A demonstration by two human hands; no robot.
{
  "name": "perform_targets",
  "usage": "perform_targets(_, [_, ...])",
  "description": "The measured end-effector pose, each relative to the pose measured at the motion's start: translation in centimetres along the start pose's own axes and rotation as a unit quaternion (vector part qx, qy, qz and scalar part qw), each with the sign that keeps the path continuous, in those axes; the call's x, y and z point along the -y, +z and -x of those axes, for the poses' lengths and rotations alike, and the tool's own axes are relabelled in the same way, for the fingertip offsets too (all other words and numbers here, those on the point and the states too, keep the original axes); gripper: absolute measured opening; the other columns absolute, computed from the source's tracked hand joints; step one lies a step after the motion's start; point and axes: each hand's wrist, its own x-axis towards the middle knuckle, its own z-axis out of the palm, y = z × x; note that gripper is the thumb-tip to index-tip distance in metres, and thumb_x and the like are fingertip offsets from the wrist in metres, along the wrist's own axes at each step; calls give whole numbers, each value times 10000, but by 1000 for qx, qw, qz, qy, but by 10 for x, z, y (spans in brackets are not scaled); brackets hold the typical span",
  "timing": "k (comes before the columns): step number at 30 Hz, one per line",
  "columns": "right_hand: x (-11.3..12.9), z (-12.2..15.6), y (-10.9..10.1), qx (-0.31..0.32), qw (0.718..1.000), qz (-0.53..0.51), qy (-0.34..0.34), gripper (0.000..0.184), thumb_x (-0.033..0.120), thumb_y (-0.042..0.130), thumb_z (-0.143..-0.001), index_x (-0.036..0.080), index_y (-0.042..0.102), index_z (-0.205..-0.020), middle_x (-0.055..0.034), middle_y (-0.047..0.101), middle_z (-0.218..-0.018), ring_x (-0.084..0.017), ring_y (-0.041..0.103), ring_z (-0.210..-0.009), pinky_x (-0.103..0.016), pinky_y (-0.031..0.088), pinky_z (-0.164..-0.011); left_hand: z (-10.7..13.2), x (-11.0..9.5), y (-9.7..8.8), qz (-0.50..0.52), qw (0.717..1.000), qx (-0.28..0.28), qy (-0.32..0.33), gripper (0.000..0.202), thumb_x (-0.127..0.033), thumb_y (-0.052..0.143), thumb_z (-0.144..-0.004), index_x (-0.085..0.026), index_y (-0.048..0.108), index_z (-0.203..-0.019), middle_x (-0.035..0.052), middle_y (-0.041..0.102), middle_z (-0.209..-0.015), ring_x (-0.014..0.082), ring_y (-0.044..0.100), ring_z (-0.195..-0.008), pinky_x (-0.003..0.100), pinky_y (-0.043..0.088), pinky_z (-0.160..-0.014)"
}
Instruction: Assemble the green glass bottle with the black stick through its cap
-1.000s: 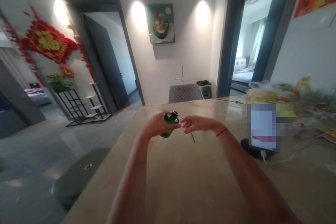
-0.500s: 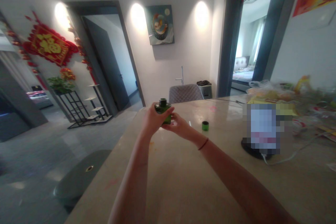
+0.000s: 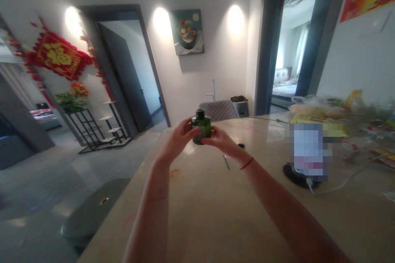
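A small dark green bottle (image 3: 201,126) with an open neck is held upright above the beige table (image 3: 216,213). My left hand (image 3: 178,140) grips its left side and my right hand (image 3: 221,141) grips its right side, fingers wrapped round it. A small green cap (image 3: 241,146) stands on the table just behind my right wrist, partly hidden. A thin dark stick (image 3: 226,162) lies on the table below my right hand.
A phone on a round black stand (image 3: 296,172) with a white cable is at the right. Bags and clutter (image 3: 339,111) fill the far right of the table. A grey chair (image 3: 217,109) stands at the far end, a round stool (image 3: 92,213) at the left.
The bottle went from tilted in my left hand to upright. My right hand moved onto it, and both hands raised it slightly. The green cap came into view on the table.
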Motion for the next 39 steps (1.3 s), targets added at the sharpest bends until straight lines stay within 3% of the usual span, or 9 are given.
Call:
perform_targets(4, [9,5,-6,64,995,-70,11,480,345,752,-613,166,580,-1024,-86,635,-1072,-198,602,-969,-375,453,-897,6,-4,-10,20,1000,9,-2,636,-459,600,-732,-145,461,-1268,112,628,-1141,232,584,-1030,370,442,-910])
perform_targets(9, [15,10,-7,112,989,-94,18,438,386,722,-644,165,618,-1007,-80,651,-1058,-200,606,-961,-365,455,-886,7,-3,-10,13,1000,14,9,583,-511,619,-706,-139,583,-1153,110,646,-1120,264,567,-1072,393,429,-933])
perform_targets(15, [11,7,-8,90,993,-74,4,487,337,725,-653,198,568,-1092,-65,645,-1087,-191,605,-995,-375,455,-910,3,-3,-5,-6,1000,-21,11,617,-558,618,-685,-135,604,-1133,106,660,-1089,275,565,-1063,405,435,-922])
perform_targets(21, [-4,-3,-15,23,997,64,-44,523,342,771,-579,167,587,-1035,-79,668,-1034,-200,634,-936,-396,474,-893,-3,14,-1,-1,1000,-25,5,608,-548,614,-689,-131,599,-1132,106,668,-1063,254,586,-1019,389,440,-909])
perform_targets(30, [-47,4,-39,19,960,273,54,510,296,787,-542,139,620,-998,-103,670,-1022,-225,628,-937,-398,452,-868,-5,84,1,-30,992,98,-73,596,-501,601,-695,-142,572,-1170,88,633,-1147,239,550,-1077,383,389,-955])
perform_targets(34, [-60,9,-46,62,946,305,90,521,298,795,-513,143,618,-978,-78,678,-974,-231,631,-907,-368,468,-814,-2,94,4,-51,977,161,-131,588,-486,606,-680,-176,568,-1178,66,651,-1107,215,571,-1011,332,435,-859])
perform_targets(39, [-72,16,-45,100,928,345,103,592,274,806,-463,139,608,-1005,-73,673,-954,-243,623,-886,-354,467,-785,4,92,6,-84,952,227,-186,563,-460,618,-663,-206,573,-1163,44,680,-996,178,599,-864,279,455,-731])
